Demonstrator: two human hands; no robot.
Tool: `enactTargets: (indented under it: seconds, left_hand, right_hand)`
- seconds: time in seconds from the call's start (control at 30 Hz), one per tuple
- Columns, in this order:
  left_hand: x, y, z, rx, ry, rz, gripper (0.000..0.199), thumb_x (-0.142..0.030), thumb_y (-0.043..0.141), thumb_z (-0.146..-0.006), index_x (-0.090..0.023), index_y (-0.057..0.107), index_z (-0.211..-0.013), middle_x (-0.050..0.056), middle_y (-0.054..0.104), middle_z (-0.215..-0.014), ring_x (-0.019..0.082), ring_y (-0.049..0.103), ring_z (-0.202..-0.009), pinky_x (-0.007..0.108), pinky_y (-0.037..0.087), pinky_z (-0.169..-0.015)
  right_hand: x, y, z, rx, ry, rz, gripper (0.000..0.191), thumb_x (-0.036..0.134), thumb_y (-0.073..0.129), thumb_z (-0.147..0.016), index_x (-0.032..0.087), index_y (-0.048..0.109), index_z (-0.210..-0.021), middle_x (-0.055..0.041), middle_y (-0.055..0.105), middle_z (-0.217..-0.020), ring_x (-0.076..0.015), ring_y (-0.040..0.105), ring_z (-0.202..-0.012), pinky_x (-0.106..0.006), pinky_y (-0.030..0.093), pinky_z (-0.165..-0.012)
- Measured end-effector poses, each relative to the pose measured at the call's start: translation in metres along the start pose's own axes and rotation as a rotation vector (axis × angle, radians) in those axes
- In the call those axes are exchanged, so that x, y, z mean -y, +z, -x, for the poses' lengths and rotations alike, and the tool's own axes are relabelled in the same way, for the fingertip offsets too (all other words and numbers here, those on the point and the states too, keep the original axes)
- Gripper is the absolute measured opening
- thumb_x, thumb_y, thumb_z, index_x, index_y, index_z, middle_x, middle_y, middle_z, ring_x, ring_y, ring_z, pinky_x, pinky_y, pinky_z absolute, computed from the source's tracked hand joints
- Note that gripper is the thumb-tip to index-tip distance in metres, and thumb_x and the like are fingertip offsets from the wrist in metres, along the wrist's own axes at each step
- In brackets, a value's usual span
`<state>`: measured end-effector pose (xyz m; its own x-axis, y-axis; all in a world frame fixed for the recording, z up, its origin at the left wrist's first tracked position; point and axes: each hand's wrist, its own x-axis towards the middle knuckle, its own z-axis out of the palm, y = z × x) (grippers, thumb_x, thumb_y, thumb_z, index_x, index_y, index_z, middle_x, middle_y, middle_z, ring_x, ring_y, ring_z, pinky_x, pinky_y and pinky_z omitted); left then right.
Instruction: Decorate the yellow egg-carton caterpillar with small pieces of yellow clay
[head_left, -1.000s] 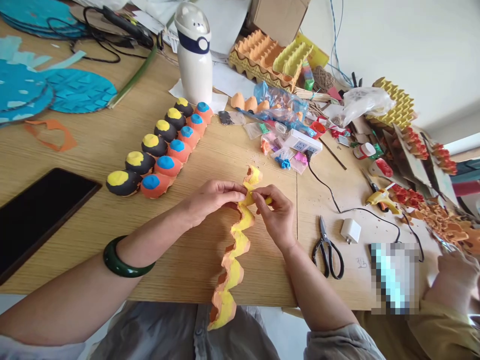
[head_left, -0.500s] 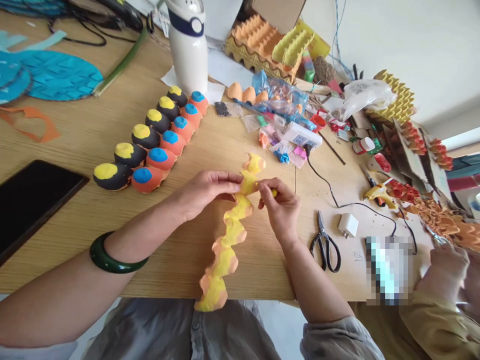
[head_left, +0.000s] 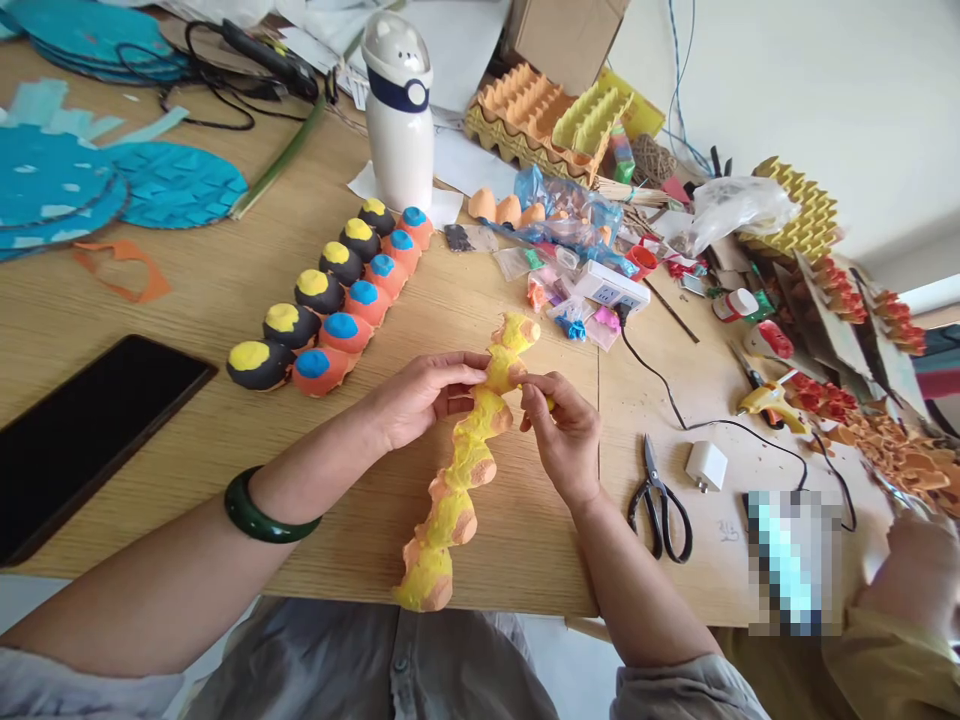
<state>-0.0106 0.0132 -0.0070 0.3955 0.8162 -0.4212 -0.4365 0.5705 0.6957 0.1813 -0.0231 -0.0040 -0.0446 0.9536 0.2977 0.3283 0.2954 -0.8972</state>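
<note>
the room is bright and evenly lit, with daylight coming from a window [head_left: 930,292] at the far right, its pane glaring almost white. the pale wall [head_left: 750,100] carries a soft, even glow. shadows stay faint and soft, the clearest a thin one under the egg-carton strip [head_left: 457,470] on the wooden table [head_left: 180,300]. the white bottle [head_left: 396,130] shows only a gentle highlight. focus is fairly sharp through the middle, while the wide lens bends the table's near edge and stretches things toward the corners. a coarse pixelated patch [head_left: 795,560] at the near right hides all detail behind it.
</note>
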Motion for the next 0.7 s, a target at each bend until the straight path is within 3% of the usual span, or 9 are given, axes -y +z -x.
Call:
enactTargets:
  seconds: [0.33,0.47,0.7]
  left_hand:
    - [0.0049,0.0045,-0.0005,-0.065,-0.021,0.005,0.02,-0.02,0.082,-0.069,-0.016,0.082,-0.089,0.004,0.076,-0.085,0.014,0.067,-0.077,0.023,0.053,-0.071]
    - [0.0066,0.0078,0.0011,-0.058,-0.011,-0.005,0.023,-0.021,0.083,-0.068,-0.015,0.081,-0.091,0.003,0.076,-0.086,0.014,0.067,-0.078,0.024,0.053,-0.072]
    - [0.0085,0.0088,0.0017,-0.012,0.031,-0.014,0.024,-0.023,0.085,-0.069,-0.015,0.082,-0.091,0.006,0.078,-0.095,0.016,0.069,-0.082,0.026,0.056,-0.076]
  right_hand:
    - [-0.001,0.002,0.001,0.01,0.008,0.056,0.015,0.032,0.065,-0.098,0.025,0.077,-0.106,-0.0002,0.065,-0.083,-0.0107,0.058,-0.062,-0.027,0.048,-0.059]
    - [-0.0029,0.0048,0.001,-0.024,-0.042,0.092,0.014,0.028,0.068,-0.095,0.025,0.072,-0.108,0.0022,0.057,-0.079,-0.0118,0.055,-0.067,-0.026,0.048,-0.061]
    - [-0.0048,0.0071,-0.0008,-0.005,0.031,0.138,0.036,0.028,0.075,-0.089,0.025,0.064,-0.123,0.0067,0.046,-0.072,-0.0106,0.043,-0.061,-0.024,0.043,-0.058]
